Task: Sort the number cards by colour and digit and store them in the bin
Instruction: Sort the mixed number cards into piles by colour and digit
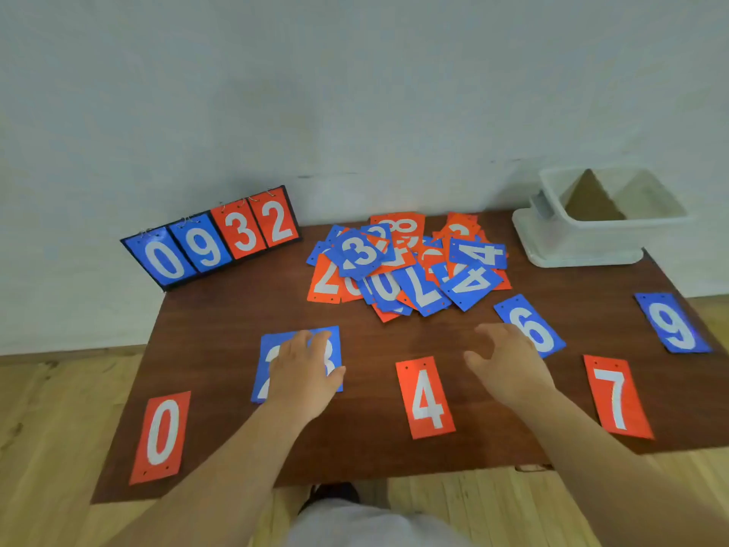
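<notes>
- Six sorting spots are already staked out across the near half of the brown table (pixel 221 309), and the spacing looks deliberate: each card has room for a stack to grow on it.
- Front row reads red 0 (pixel 159 436) at the near left, red 4 (pixel 426 396) in the middle, red 7 (pixel 617 396) to the right. It seems reds sit nearest the person, running low to high.
- Blues sit one row back: blue 6 (pixel 530 325), blue 9 (pixel 672 321) far right, and the blue cards (pixel 276 349) under the left hand (pixel 301 375).
- That left hand lies flat, fingers together, pressing on what looks like two blue cards side by side, a 2 and a 3. Likely it is squaring or sliding them into place. It grips nothing.
- Right hand (pixel 509 363) hovers empty, fingers spread and curled, just beside the blue 6 and partly over its near edge. I judge it is ready to reach for the heap.
- Unsorted pile (pixel 406 262) sits mid-table, red and blue mixed, overlapping, some upside down. Plenty left.
- White bin (pixel 584 230) waits at the far right corner, well apart from both hands, with no cards visible inside.
- Scoreboard (pixel 213 238) at the far left shows 0 9 3 2 and stands propped, apart from the sorting.
</notes>
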Motion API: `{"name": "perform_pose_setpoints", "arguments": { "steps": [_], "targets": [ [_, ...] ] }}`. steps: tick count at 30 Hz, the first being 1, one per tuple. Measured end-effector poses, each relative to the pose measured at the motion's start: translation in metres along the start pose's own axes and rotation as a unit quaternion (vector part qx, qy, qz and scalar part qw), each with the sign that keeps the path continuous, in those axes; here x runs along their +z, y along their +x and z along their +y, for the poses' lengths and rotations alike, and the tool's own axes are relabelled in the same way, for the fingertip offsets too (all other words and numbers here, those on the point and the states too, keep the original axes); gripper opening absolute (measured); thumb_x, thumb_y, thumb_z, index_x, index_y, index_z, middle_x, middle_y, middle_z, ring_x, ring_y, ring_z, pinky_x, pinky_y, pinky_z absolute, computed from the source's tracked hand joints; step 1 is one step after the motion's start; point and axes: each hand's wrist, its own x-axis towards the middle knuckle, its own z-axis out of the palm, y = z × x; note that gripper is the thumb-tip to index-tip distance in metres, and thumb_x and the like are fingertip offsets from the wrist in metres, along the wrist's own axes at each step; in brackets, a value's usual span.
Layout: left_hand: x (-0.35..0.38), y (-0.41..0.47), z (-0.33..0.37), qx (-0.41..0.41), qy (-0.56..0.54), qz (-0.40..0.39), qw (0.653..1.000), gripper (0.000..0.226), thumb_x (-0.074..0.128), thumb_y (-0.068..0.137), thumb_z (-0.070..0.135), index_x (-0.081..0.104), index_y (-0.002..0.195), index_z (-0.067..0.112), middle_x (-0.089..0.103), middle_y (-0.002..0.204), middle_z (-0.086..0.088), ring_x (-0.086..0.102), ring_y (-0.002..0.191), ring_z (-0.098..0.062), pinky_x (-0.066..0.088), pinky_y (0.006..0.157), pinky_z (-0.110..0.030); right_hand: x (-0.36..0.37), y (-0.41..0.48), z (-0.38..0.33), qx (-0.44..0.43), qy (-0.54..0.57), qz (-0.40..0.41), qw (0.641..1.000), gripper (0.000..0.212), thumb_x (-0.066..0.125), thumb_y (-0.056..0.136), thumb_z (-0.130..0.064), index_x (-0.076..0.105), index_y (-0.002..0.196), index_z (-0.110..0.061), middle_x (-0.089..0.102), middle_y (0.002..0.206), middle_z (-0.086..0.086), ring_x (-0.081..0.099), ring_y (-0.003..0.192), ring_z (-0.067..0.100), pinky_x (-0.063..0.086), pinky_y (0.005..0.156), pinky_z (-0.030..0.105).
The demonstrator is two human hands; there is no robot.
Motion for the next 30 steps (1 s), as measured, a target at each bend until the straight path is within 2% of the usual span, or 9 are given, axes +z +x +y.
{"name": "perform_pose_setpoints", "arguments": {
  "steps": [12,17,23,28,30],
  "targets": [
    [0.002,0.094,0.024,-0.039,-0.057,-0.057,0.996,0.070,0.060,0.092,0.058,0.034,0.152,0.033,0.039,0.149,0.001,0.041,0.134,-0.024,0.046,0.104,-0.041,0.009,0.076,0.016,0.048,-0.004,-0.069,0.996,0.055,0.071,0.089,-0.038,0.054,0.140,-0.026,0.049,0.145,-0.002,0.051,0.130,0.020,0.050,0.103,0.039],
    [-0.005,0.163,0.021,-0.066,-0.066,-0.057,0.994,0.071,0.061,0.089,0.061,0.037,0.149,0.032,0.040,0.147,-0.001,0.044,0.131,-0.027,0.046,0.101,-0.045,0.012,0.134,0.005,0.059,-0.003,-0.070,0.996,0.051,0.072,0.086,-0.036,0.058,0.134,-0.023,0.053,0.139,0.002,0.056,0.120,0.023,0.052,0.093,0.035],
    [-0.007,0.257,0.026,-0.077,-0.075,-0.043,0.993,0.073,0.064,0.088,0.059,0.036,0.149,0.031,0.035,0.152,-0.004,0.039,0.138,-0.030,0.044,0.107,-0.048,0.013,0.222,-0.006,0.053,-0.011,-0.056,0.997,0.051,0.073,0.085,-0.024,0.060,0.133,-0.017,0.055,0.138,0.010,0.054,0.123,0.030,0.045,0.100,0.038],
    [0.004,0.320,0.038,-0.055,-0.059,-0.028,0.996,0.079,0.067,0.084,0.061,0.037,0.150,0.030,0.035,0.152,-0.005,0.038,0.137,-0.031,0.042,0.109,-0.048,0.004,0.296,-0.004,0.047,-0.062,-0.048,0.996,0.058,0.071,0.085,-0.021,0.054,0.141,-0.014,0.052,0.144,0.012,0.051,0.129,0.033,0.046,0.105,0.042],
    [0.010,0.338,0.041,-0.045,-0.045,-0.023,0.998,0.085,0.068,0.084,0.061,0.031,0.154,0.030,0.032,0.156,-0.006,0.034,0.140,-0.032,0.037,0.112,-0.046,0.005,0.318,-0.003,0.044,-0.089,-0.058,0.993,0.064,0.072,0.085,-0.020,0.047,0.144,-0.014,0.050,0.145,0.011,0.050,0.130,0.034,0.047,0.105,0.045]
  ]
}}
